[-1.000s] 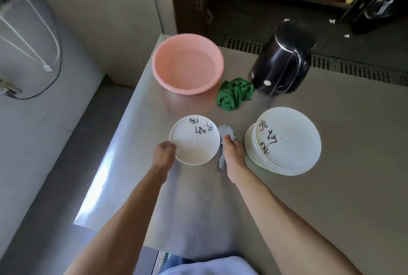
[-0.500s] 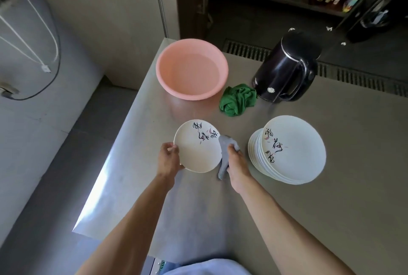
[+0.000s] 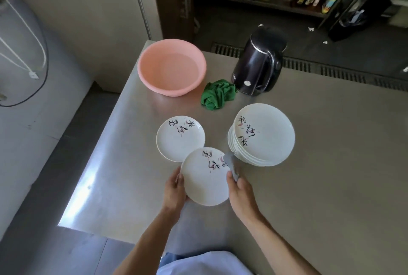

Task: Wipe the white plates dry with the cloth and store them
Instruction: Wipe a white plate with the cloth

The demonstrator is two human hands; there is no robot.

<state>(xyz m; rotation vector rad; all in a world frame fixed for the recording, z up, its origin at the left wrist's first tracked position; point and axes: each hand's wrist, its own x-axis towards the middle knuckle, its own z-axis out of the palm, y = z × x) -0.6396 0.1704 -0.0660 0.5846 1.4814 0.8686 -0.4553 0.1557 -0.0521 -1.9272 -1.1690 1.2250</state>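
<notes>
Black brush-script characters on the white plates (image 3: 269, 140); none legible

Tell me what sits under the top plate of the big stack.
A stack of white plates, only rims showing. Their faces and the table beneath are covered.

Brushed-steel table (image 3: 331, 164) with crockery and washing-up things

A round pink plastic basin (image 3: 170, 91) stands at the far left corner, and a black electric kettle (image 3: 256, 69) stands to its right. A crumpled green cloth (image 3: 217, 94) lies between them, touching the kettle's base. Nearer, a small white plate with black brush lettering (image 3: 176, 142) lies flat, and a stack of larger white plates with the same lettering (image 3: 265, 135) stands to its right, apart from it.
</notes>
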